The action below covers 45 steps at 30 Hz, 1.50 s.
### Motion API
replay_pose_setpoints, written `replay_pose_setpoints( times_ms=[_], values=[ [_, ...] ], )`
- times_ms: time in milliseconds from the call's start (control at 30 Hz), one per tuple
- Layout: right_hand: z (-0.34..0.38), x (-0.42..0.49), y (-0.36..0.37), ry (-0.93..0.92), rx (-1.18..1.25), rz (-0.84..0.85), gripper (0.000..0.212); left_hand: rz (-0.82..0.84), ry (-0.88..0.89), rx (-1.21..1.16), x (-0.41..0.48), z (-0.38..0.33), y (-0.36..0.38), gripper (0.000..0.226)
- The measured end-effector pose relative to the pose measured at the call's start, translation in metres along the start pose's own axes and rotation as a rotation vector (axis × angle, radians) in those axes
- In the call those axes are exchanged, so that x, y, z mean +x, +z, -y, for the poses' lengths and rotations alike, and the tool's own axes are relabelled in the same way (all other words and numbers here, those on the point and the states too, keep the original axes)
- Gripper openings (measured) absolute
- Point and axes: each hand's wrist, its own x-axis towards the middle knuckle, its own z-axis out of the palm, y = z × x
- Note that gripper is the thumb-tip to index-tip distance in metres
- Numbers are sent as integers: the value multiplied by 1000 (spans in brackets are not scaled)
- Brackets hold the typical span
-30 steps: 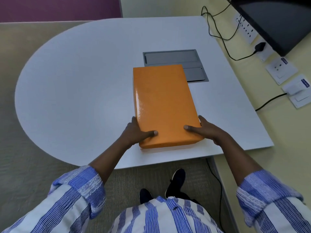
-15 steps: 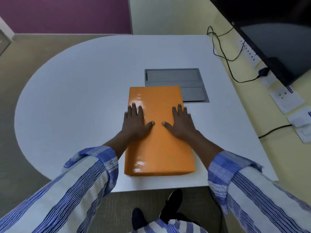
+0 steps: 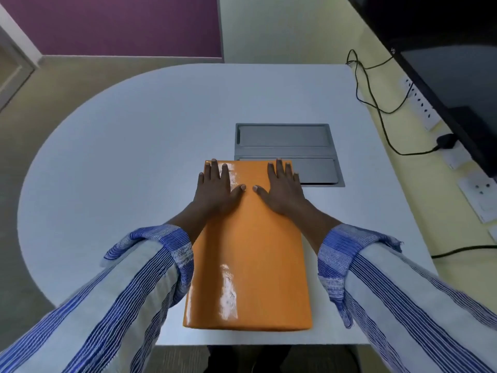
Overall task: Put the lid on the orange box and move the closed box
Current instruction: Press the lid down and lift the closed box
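Observation:
The orange box (image 3: 250, 265) lies flat near the front edge of the white table (image 3: 121, 157), with its glossy orange lid on top covering it fully. My left hand (image 3: 215, 188) rests palm down on the lid's far left part, fingers spread. My right hand (image 3: 282, 189) lies flat on the far right part, fingers spread too. The thumbs point toward each other and stay slightly apart. Neither hand grips anything. The box's far corners are hidden under my fingers.
A grey metal cable hatch (image 3: 285, 146) is set into the table just behind the box. Black cables (image 3: 376, 109) run along the right wall to sockets (image 3: 478, 195) below a dark monitor (image 3: 451, 63). The table's front edge lies close to the box.
My hands left the box's near corners and slid up over the lid to its far end, now lying flat. The view has tilted, so the box sits lower in frame.

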Motion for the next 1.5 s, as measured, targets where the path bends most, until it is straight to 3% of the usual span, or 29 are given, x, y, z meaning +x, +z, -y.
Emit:
replay_pose_setpoints(
  times_ms=[267,467,633,733,867,1000,1133,1500],
  values=[
    [-1,4,37,15,-5,-228,86,-153,91,-53,3,15,32,96],
    [0,3,32,26,0,-179,87,-156,107,-71,3,18,33,98],
    [-2,-17,13,101,259,-129,92,-154,120,-219,-6,33,28,99],
    [-8,-50,20,237,509,-128,94,-165,2,-468,-31,51,36,103],
    [-23,-91,37,443,870,-30,85,98,-229,-954,-54,66,46,103],
    [-36,-112,47,575,1218,169,76,301,-174,-1414,-73,71,52,73],
    [-39,-115,50,632,1306,215,62,386,-189,-1705,-90,65,64,63],
    [-101,-136,10,658,1322,214,61,503,-279,-1781,-96,-10,68,71]
  ],
)
